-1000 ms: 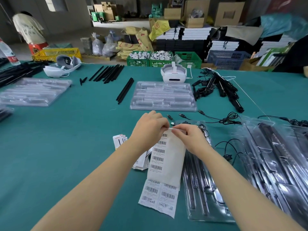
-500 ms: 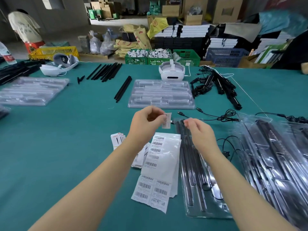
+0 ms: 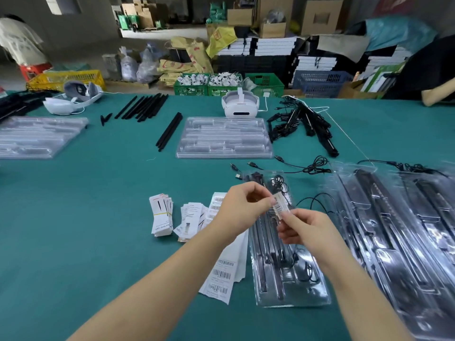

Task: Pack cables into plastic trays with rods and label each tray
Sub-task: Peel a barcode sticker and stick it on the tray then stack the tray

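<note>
Both hands meet over the packed tray: the left hand pinches the top end of a barcode label, and the right hand pinches its bottom end, fingers curled. The label hangs just above the tray's upper half, at the hands' 12 o'clock.

To do this well, I'd keep the label taut, lay one edge onto a flat patch of the clear lid, then smooth toward the other end so no crease forms.

At 9 o'clock lie the label sheets and two card bundles. One empty tray sits at 12 o'clock; another stack lies far at 10. At least two filled trays lie at 3 o'clock, blurred.
</note>
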Demonstrator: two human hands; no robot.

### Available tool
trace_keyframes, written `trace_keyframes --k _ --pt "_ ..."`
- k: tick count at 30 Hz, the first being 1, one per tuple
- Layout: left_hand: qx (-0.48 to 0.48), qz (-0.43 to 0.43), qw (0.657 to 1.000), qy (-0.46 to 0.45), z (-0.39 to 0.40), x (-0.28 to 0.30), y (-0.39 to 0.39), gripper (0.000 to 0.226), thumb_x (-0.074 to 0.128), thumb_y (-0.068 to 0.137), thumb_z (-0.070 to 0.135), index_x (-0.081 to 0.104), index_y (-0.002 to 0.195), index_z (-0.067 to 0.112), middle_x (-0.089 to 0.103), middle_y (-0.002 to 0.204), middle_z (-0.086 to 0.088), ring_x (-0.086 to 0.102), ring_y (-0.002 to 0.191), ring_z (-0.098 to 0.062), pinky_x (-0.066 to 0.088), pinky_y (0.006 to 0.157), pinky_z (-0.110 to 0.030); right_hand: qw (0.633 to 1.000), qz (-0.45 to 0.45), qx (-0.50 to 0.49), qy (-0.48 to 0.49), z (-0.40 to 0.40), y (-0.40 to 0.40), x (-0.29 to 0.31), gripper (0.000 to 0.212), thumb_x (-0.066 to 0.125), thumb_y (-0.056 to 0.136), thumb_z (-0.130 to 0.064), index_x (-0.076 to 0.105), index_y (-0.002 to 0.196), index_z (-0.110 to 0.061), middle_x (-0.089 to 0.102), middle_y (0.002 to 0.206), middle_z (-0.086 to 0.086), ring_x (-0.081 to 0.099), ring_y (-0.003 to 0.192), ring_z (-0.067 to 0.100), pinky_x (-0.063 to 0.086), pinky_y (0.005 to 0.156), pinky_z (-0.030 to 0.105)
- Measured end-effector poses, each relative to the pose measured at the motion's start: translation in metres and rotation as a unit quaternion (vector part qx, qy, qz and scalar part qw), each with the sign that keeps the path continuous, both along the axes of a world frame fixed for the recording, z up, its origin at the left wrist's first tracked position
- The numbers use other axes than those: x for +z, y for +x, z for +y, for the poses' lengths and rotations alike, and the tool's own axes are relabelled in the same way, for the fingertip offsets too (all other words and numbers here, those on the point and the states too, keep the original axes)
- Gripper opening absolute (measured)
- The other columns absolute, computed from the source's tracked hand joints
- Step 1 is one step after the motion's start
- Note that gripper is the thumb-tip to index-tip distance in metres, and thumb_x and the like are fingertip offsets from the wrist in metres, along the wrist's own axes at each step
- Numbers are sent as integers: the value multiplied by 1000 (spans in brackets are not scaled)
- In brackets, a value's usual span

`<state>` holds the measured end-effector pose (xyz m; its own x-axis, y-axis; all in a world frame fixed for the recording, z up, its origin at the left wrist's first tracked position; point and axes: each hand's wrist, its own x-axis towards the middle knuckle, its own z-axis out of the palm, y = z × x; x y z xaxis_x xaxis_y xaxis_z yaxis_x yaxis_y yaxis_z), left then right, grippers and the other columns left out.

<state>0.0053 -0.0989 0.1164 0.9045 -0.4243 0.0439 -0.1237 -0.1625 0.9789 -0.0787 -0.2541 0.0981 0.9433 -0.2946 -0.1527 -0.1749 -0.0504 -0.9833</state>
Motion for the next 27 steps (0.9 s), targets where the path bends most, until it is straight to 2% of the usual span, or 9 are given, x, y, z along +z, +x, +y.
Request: trace_keyframes --k 6,9,12,14,16,18,20,22,27 --pt "-31 38 998 33 -9 -11 -3 14 80 83 15 73 95 17 68 77 3 59 68 -11 50 64 -25 999 27 -34 22 2 -18 -15 22 64 96 -17 76 78 -11 72 72 11 67 60 17 53 55 25" --pt "-22 15 997 66 -14 -15 -6 11 79 84 17 75 94 18 74 83 1 67 74 -16 58 71 -27 999 33 -39 12 3 -27 -22 24 59 98 -18 77 83 -14 71 70 11 57 51 15 45 46 24" --pt "-9 -35 996 84 -19 -17 -8 4 77 86 17 76 90 17 71 74 9 62 63 3 47 58 -11 997 25 -63 31 0 -41 -33 22 54 101 -19 73 101 -29 69 69 7 42 44 11 36 39 22" --pt "6 -46 995 87 -22 -18 -7 2 75 87 16 76 88 18 68 71 12 57 58 6 41 55 -7 995 11 -100 10 -5 -52 -42 21 55 100 -19 68 107 -34 68 69 2 44 45 8 37 41 19" --pt "-9 -35 995 95 -25 -20 -8 2 76 87 16 76 89 17 68 74 10 55 58 5 42 57 -9 986 -8 -142 -84 -9 -62 -51 20 57 98 -20 68 109 -32 69 73 -5 53 51 4 43 50 18" --pt "-48 1 992 115 -30 -23 -13 3 76 87 17 76 89 16 69 75 7 54 55 5 42 54 -10 968 -23 -167 -188 -8 -71 -58 22 59 96 -18 65 114 -29 67 84 -13 61 74 2 47 65 21" --pt "-83 41 986 142 -37 -27 -20 6 77 85 18 76 89 13 70 78 3 56 58 -2 44 53 -14 946 -28 -153 -283 -6 -80 -67 34 62 93 -15 59 125 -25 60 102 -18 56 96 2 47 85 28" --pt "-107 74 979 157 -43 -32 -25 7 79 84 17 75 87 12 68 77 -2 54 60 -11 44 51 -18 927 -25 -116 -356 -3 -87 -76 47 66 90 -15 53 134 -22 53 118 -14 48 113 7 38 96 28" --pt "-118 137 967 181 -53 -45 -35 6 79 82 14 72 82 14 61 69 -3 47 56 -16 37 43 -22 937 -10 -74 -341 -3 -91 -85 61 68 88 -33 44 143 -22 46 134 -10 44 127 8 39 107 34"
